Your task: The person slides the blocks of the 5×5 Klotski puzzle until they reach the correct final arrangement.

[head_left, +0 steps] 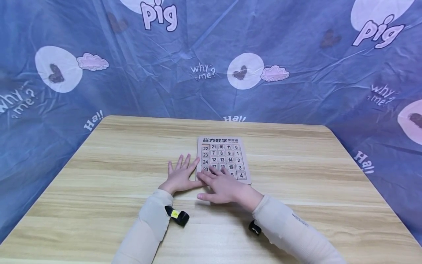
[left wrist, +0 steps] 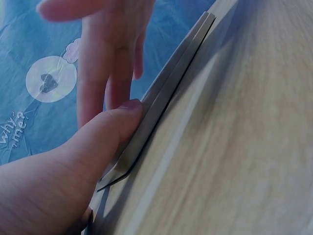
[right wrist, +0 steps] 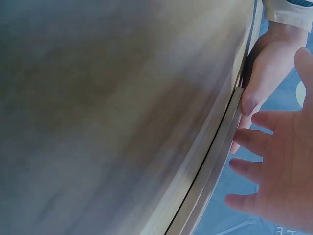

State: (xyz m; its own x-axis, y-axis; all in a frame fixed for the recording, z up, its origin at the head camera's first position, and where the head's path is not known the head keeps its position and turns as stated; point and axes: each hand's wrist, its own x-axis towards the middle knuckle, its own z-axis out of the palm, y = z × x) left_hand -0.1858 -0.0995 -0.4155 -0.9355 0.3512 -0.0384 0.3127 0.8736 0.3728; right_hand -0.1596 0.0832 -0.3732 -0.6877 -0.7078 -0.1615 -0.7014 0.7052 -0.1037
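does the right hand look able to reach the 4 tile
Probably yes: the 4 tile lies uncovered, the right hand is close by, and the left hand is out of the way.

A number board [head_left: 215, 140] lies flat on the wooden counter [head_left: 293, 161], with its printed title along the twelve o'clock edge. Of its numbered tiles [head_left: 222, 160], the tile 22 [head_left: 205, 148] is at eleven o'clock, below a thin brown strip [head_left: 205, 144], and the tile 4 [head_left: 241, 175] is at five o'clock. The left hand [head_left: 181, 178] is at eight o'clock of the board, its fingers spread between twelve and two o'clock. The right hand [head_left: 224, 187] is at six o'clock; its fingers point to about ten o'clock and hide partly some tiles. Both arms wear pale sleeves [head_left: 148, 223]. At twelve o'clock, behind the counter, hangs a blue printed cloth [head_left: 174, 91].
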